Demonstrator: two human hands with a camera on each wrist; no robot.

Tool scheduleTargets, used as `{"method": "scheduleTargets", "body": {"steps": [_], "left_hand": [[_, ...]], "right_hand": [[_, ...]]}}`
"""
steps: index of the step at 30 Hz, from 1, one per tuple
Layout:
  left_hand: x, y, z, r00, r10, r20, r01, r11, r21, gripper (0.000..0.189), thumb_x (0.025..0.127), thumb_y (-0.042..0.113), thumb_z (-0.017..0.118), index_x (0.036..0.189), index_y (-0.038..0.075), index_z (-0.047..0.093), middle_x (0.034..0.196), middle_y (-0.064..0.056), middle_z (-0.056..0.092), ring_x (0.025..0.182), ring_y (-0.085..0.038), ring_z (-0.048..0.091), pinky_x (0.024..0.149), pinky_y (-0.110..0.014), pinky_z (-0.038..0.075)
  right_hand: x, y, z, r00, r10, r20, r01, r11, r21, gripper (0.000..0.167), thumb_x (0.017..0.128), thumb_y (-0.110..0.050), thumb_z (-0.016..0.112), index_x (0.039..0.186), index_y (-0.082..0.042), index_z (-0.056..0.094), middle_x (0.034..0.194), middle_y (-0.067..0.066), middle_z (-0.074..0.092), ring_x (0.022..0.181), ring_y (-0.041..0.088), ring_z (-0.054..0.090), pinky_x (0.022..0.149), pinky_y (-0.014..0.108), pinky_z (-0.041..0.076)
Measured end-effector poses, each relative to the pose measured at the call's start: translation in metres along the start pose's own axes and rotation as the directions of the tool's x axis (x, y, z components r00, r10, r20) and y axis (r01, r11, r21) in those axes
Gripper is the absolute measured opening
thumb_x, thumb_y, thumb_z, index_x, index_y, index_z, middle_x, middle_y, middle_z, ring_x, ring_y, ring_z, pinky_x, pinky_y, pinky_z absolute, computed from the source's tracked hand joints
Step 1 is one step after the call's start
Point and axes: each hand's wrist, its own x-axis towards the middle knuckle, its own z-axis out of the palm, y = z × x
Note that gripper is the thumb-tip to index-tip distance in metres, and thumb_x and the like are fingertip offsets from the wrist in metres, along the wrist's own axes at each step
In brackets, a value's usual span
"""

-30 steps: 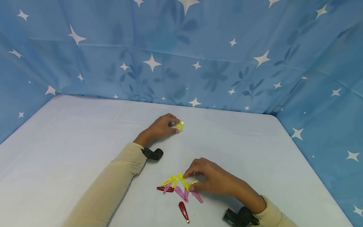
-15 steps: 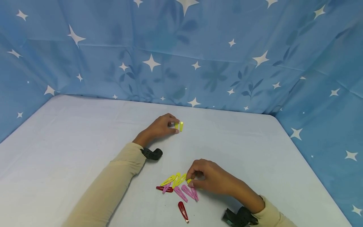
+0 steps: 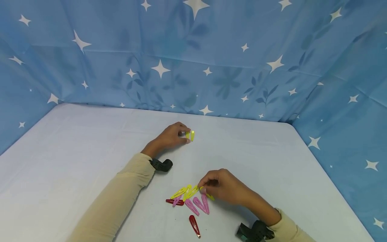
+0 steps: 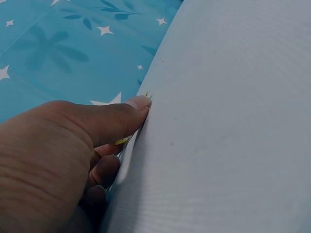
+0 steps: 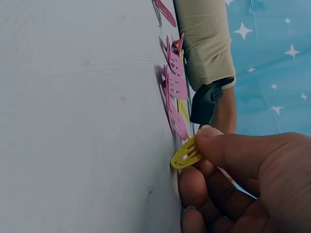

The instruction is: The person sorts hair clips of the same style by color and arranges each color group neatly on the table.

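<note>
In the head view my left hand [image 3: 169, 136] is at the far middle of the table, thumb and forefinger at the two ends of a yellow snap hair clip [image 3: 187, 135]. A second yellow hair clip [image 3: 192, 135] lies just right of its fingertips. My right hand [image 3: 226, 188] is over the right side of a loose pile, pinching a yellow hair clip [image 5: 185, 154] by one end between thumb and finger. Beside it lie several pink hair clips [image 3: 191, 207], more yellow clips [image 3: 178, 193] and a red clip [image 3: 179, 202] partly under a pink one.
Nearer the front, another red hair clip [image 3: 195, 226] lies apart from the pile. A white cloth [image 3: 90, 151] covers the table, and a blue star-patterned curtain [image 3: 181, 84] hangs behind it. Black cameras are strapped at the left wrist [image 3: 163, 165] and right wrist [image 3: 255, 231].
My right hand has shifted slightly right, drawing a yellow clip to the pile's right side. Pink and yellow clips there have moved and turned. My left hand has stayed in place.
</note>
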Motion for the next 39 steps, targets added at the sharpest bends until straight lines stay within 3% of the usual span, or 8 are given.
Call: {"method": "scheduleTargets", "body": {"steps": [13, 31, 39], "left_hand": [[-0.0003, 0.0012, -0.0023, 1.000, 0.007, 0.003, -0.007, 1.000, 0.007, 0.049, 0.092, 0.023, 0.071, 0.137, 0.007, 0.059, 0.135, -0.013, 0.053, 0.111, -0.028, 0.055, 0.094, -0.042, 0.047], [-0.0005, 0.0006, -0.0023, 1.000, 0.003, 0.007, -0.003, 1.000, 0.007, 0.050, 0.092, 0.025, 0.070, 0.138, 0.008, 0.059, 0.136, -0.013, 0.053, 0.115, -0.029, 0.056, 0.096, -0.044, 0.047], [-0.0012, 0.0006, -0.0031, 1.000, 0.013, 0.005, -0.013, 1.000, 0.009, 0.050, 0.091, 0.023, 0.070, 0.137, 0.007, 0.060, 0.134, -0.014, 0.054, 0.114, -0.030, 0.058, 0.097, -0.043, 0.047]], "right_hand": [[0.0042, 0.0032, -0.0010, 0.989, 0.020, -0.150, -0.019, 1.000, 0.003, 0.010, 0.089, -0.005, 0.070, 0.092, -0.013, 0.076, 0.088, -0.002, 0.071, 0.076, 0.010, 0.062, 0.072, 0.022, 0.054], [0.0061, 0.0048, -0.0015, 0.988, 0.054, -0.142, -0.050, 0.998, 0.038, 0.008, 0.090, -0.005, 0.068, 0.093, -0.009, 0.075, 0.088, 0.001, 0.070, 0.076, 0.012, 0.061, 0.070, 0.022, 0.053], [0.0045, 0.0061, -0.0026, 0.991, 0.008, -0.130, 0.000, 0.998, 0.057, 0.007, 0.090, -0.005, 0.068, 0.094, -0.006, 0.074, 0.092, 0.004, 0.071, 0.077, 0.011, 0.060, 0.070, 0.022, 0.053]]}}
